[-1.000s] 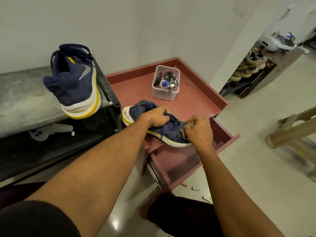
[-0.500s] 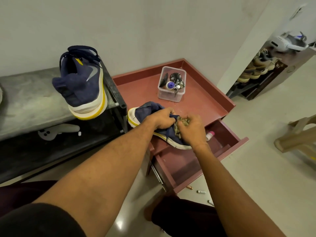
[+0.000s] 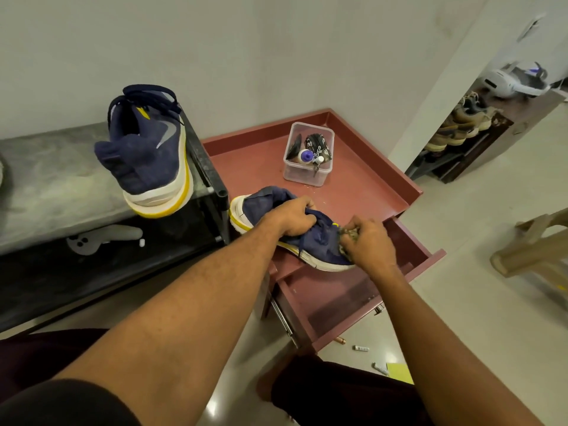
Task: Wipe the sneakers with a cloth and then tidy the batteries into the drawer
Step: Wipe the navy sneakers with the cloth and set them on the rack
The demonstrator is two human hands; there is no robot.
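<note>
A navy sneaker (image 3: 322,252) with a white and yellow sole lies on the red table (image 3: 252,167), above the open drawer (image 3: 332,305). My left hand (image 3: 292,216) grips its upper near the collar. My right hand (image 3: 368,244) holds a crumpled greenish cloth (image 3: 347,236) against the toe end. The second navy sneaker (image 3: 147,158) stands on its sole edge on the grey bench (image 3: 46,186) to the left. Several small batteries (image 3: 360,348) lie on the floor below the drawer front.
A clear plastic box (image 3: 307,176) holding a pouch, keys and a bottle sits at the back of the table. A white controller (image 3: 104,238) rests on the lower black shelf. A shoe rack (image 3: 461,133) and a plastic stool (image 3: 534,250) stand to the right.
My right hand with the cloth slid in along the sneaker toward my left hand, then back out to the toe end. My left hand kept its grip.
</note>
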